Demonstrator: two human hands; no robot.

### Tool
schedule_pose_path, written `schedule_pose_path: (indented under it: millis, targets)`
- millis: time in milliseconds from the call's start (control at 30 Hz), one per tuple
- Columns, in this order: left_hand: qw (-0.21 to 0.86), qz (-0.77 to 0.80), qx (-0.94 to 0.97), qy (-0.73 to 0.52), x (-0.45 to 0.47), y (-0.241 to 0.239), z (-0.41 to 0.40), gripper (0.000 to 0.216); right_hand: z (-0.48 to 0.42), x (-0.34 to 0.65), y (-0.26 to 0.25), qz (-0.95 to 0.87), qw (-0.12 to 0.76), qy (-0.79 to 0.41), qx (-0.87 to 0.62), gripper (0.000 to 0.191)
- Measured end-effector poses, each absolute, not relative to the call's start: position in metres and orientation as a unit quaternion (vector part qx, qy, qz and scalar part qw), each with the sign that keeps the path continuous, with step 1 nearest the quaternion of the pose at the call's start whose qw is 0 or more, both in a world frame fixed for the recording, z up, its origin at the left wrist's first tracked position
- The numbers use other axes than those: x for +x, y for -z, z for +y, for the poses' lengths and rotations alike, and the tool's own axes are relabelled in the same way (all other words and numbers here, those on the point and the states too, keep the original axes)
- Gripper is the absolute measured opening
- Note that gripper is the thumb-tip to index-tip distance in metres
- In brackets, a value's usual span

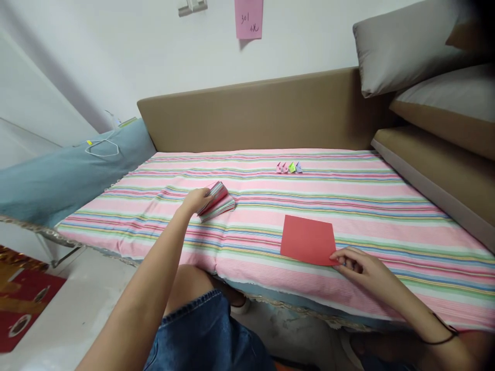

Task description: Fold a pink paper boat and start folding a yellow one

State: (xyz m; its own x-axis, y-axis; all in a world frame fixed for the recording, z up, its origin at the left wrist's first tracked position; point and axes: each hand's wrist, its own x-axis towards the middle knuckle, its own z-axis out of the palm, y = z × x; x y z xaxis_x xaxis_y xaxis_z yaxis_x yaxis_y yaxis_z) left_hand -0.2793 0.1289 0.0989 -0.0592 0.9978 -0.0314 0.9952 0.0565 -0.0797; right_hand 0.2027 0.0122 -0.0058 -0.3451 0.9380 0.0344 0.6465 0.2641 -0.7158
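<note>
My left hand (196, 200) grips the edge of a thick stack of coloured paper (218, 202), whose upper sheets are lifted and fanned apart above the striped cloth. On the right, my right hand (350, 260) pinches the near right corner of a red sheet of paper (308, 239). That sheet is flat and unfolded, close to the front edge of the bed. Farther back, several small folded paper pieces (292, 167) in pink, green and purple stand in a row, apart from both hands.
A striped pink cloth (255, 180) covers the bed, backed by a brown headboard (251, 118). Grey and brown cushions (410, 46) pile up at the right. A white wire hanger (102, 148) lies on a blue cover (69, 159) at left. A pink note (248, 19) hangs on the wall.
</note>
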Motion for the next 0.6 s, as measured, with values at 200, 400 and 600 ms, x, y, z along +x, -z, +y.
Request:
schedule_pose_path:
  millis: [200,400,600]
  targets:
    - [0.010,-0.720,-0.692,-0.042,-0.280,-0.100,0.128,0.037,0.011,0.203,0.007,-0.761,0.235,-0.310,-0.520,0.024]
    - [0.056,-0.723,-0.687,-0.038,-0.263,-0.088,0.115,0.038,0.011,0.204,0.008,-0.761,0.235,-0.313,-0.517,0.025]
    - [0.135,-0.724,-0.677,-0.021,-0.224,-0.039,0.088,0.041,0.010,0.203,0.006,-0.764,0.222,-0.315,-0.517,0.028]
